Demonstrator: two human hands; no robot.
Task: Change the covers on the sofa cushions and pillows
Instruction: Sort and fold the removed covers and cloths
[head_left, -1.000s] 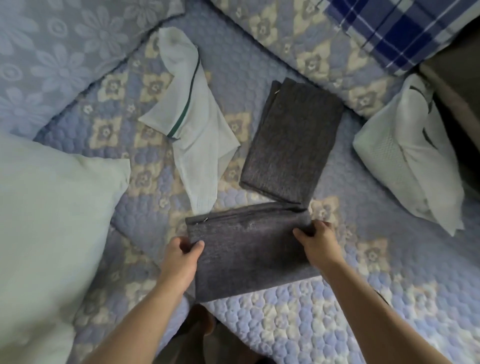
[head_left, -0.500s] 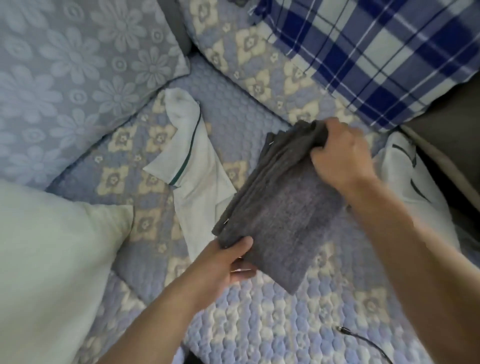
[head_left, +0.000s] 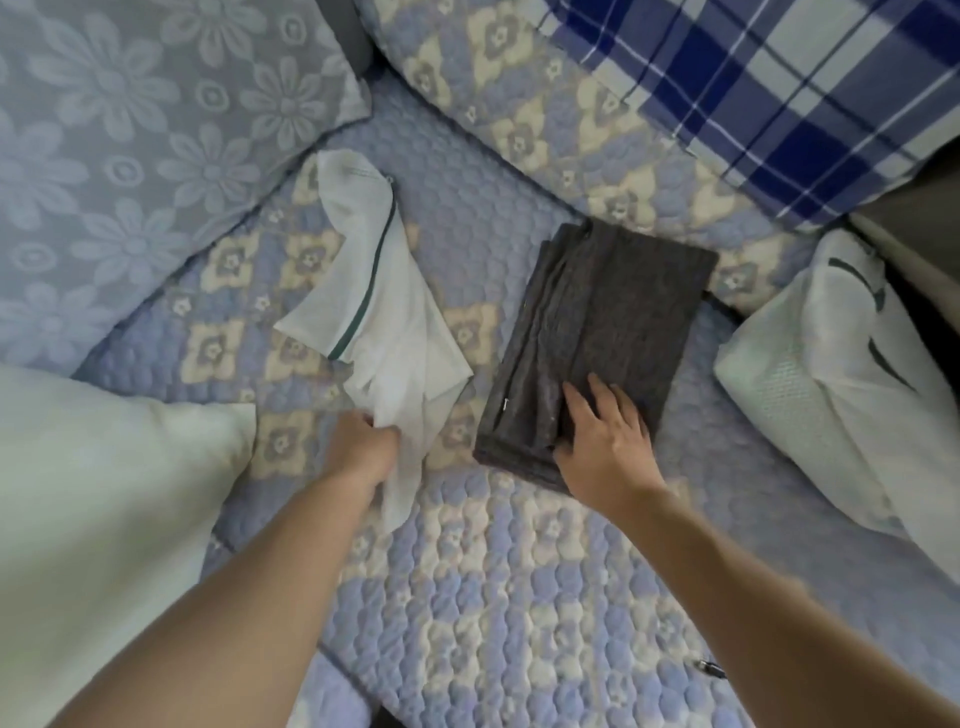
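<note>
- Head view: two folded grey covers (head_left: 613, 332) lie stacked on the quilted sofa seat (head_left: 519, 571). They are coarse, felt-like cloth in a rectangular pile, with layered edges showing along its left side.
- Right hand (head_left: 602, 441) rests flat on the stack's near corner, fingers straight and slightly spread.
- Left hand (head_left: 363, 447) grips the lower end of a thin white cover (head_left: 384, 332), fingers curled into the cloth. The cover is limp and creased, with a dark green zip line running down it.
- Seat quilt: puffy stitched pebbles, blue with cream flower patches.
- Pale plain pillow (head_left: 93, 493) at left; white waffle-textured pillow (head_left: 831, 395) at right.
- Blue-and-white plaid cushion (head_left: 769, 93) at upper right; embossed floral cushion (head_left: 130, 130) at upper left.
</note>
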